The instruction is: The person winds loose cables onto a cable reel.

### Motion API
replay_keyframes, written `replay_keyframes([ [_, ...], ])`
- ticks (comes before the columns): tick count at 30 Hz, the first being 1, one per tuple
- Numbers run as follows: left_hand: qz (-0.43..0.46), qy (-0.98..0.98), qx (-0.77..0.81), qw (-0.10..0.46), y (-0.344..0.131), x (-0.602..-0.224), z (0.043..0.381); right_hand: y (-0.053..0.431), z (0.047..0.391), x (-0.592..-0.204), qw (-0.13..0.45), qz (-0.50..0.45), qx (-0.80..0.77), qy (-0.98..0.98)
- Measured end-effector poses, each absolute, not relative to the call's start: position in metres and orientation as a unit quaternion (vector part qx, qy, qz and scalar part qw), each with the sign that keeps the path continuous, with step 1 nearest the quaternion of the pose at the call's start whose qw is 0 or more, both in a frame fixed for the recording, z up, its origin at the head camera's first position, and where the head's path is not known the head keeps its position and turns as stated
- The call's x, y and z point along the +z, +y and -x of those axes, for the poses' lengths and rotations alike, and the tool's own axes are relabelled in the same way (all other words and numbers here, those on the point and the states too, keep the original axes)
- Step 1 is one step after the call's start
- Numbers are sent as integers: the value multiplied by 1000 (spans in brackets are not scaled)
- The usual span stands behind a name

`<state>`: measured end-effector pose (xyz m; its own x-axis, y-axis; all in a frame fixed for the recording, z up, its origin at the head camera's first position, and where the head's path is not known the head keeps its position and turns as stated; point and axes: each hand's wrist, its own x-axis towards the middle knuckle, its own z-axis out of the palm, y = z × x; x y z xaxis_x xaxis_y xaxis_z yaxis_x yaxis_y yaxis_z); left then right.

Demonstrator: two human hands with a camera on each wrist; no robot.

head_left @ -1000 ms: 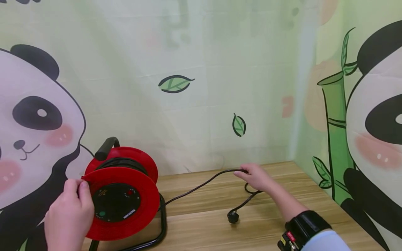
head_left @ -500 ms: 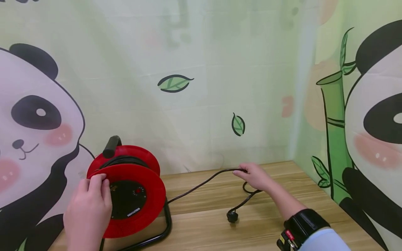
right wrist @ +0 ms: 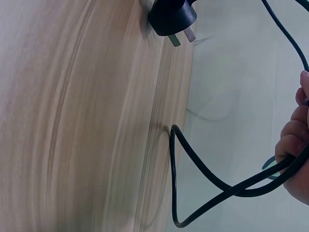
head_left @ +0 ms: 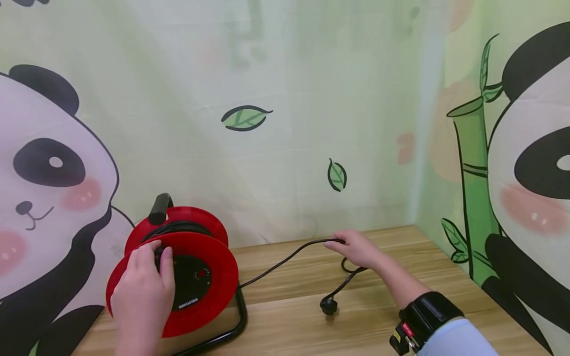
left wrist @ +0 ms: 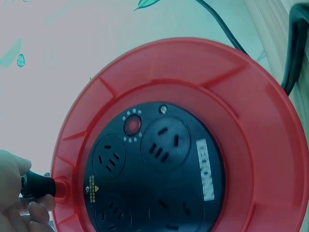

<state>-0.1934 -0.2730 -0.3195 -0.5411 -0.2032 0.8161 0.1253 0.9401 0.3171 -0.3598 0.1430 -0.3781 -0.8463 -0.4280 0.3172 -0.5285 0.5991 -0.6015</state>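
Note:
A red cable reel [head_left: 209, 316] with a black socket panel [left wrist: 159, 183] stands at the left of the table on a black tube frame [head_left: 242, 316]. My left hand [head_left: 144, 291] grips the small black crank knob [left wrist: 38, 185] on the reel's front face. From the reel's right side a black cable [head_left: 285, 260] runs up to my right hand [head_left: 356, 248], whose fingers curl round it. Past that hand the cable forms a loop [right wrist: 176, 179] and ends in a black plug [right wrist: 174, 18] with metal prongs, hanging low over the table.
The wooden table [head_left: 285, 321] meets a pale green cloth backdrop [head_left: 285, 163] printed with pandas, leaves and bamboo. A black carrying handle [head_left: 159, 208] rises behind the reel. A black wrist strap with a device [head_left: 429, 314] sits on the right forearm.
My left hand has moved to the right and round with the knob, turning the reel's red face. The reel has shifted slightly right. My right hand stays nearly in place, holding the cable.

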Motion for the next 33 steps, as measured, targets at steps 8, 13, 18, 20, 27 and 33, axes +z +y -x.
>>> replay_keyframes([
  [8, 2, -855, -172, 490, -257, -321, 200, 138, 359, -378, 66, -288, 356, -886],
  [13, 11, -857, -177, 484, -248, -323, 205, 132, 357, -374, 58, -289, 351, -888],
  [18, 23, -858, -176, 482, -240, -328, 211, 125, 353, -368, 48, -297, 347, -888],
  [20, 30, -860, -176, 478, -236, -330, 214, 122, 352, -367, 43, -305, 349, -885],
  [27, 51, -868, -187, 457, -222, -337, 221, 110, 349, -364, 25, -325, 342, -881],
  [33, 67, -876, -193, 438, -215, -340, 221, 101, 347, -362, 25, -345, 326, -880],
])
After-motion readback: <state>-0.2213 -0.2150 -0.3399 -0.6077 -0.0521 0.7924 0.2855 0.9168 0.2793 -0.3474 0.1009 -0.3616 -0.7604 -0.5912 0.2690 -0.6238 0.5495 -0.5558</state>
